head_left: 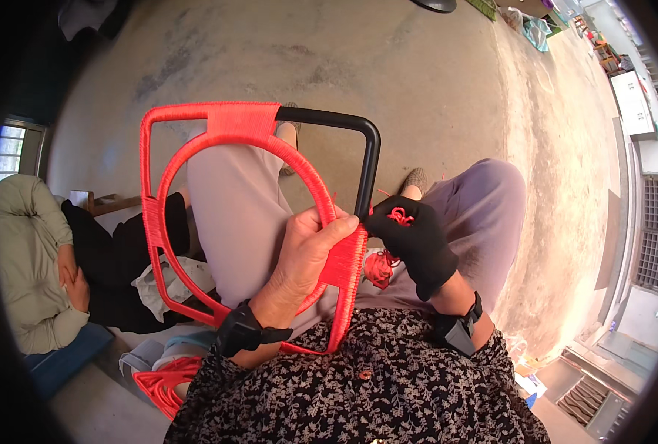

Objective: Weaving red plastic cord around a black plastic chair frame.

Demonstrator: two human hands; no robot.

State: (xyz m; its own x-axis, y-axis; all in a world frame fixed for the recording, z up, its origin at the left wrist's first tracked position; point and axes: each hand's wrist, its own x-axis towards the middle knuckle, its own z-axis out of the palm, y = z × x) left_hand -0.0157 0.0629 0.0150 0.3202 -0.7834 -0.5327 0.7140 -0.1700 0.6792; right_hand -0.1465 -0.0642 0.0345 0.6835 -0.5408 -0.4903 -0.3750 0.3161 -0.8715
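Note:
A rounded square metal frame (242,120) with a ring inside it is held tilted over my lap. Red cord covers most of it; bare black tube (370,159) shows at the top right corner and down the upper right side. My bare left hand (305,255) grips the right side, its thumb on the edge where the wrapping ends. Beside that spot my right hand (415,240), in a black glove, is closed round a bunch of red cord (400,216). More red cord (378,268) hangs below it between my legs.
On the left sits another person (33,251) with clasped hands, near a crumpled white bag (168,285). A pile of red cord (168,385) lies by my left side. A white cabinet (632,103) and assorted goods stand along the right wall.

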